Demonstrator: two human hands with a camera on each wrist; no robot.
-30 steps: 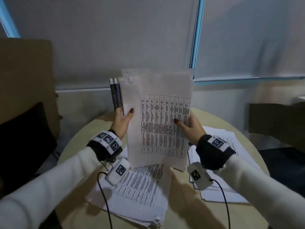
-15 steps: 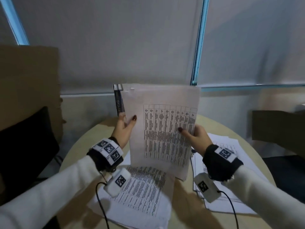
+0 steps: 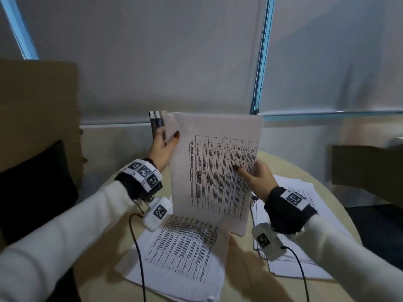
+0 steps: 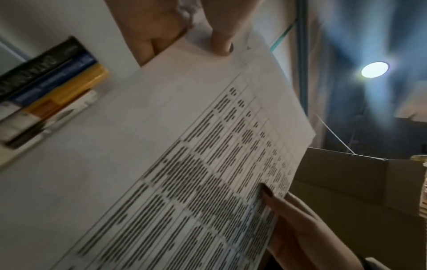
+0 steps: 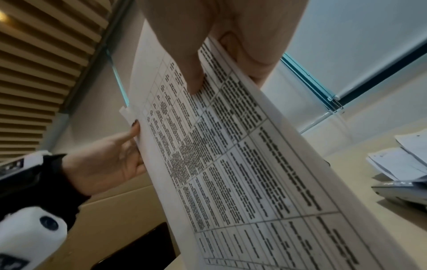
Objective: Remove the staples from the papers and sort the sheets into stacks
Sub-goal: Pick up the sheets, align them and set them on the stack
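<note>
Item: white stapled sheaf of printed table pages (image 3: 214, 171), held upright above the round beige table (image 3: 340, 205) | Grip: left hand (image 3: 162, 152) pinches its upper-left edge, right hand (image 3: 256, 178) its right edge, thumbs in front | Step: inspecting (staple probably just above left thumb); next, work it out | Writing: blurred, unreadable.

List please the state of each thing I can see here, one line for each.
Held sheets: lifted upright above the table, gripped at both side edges.
Left hand: grips the upper left edge.
Right hand: pinches the right edge.
Left stack: lying flat.
Right stack: lying flat.
Books: standing upright.
</note>
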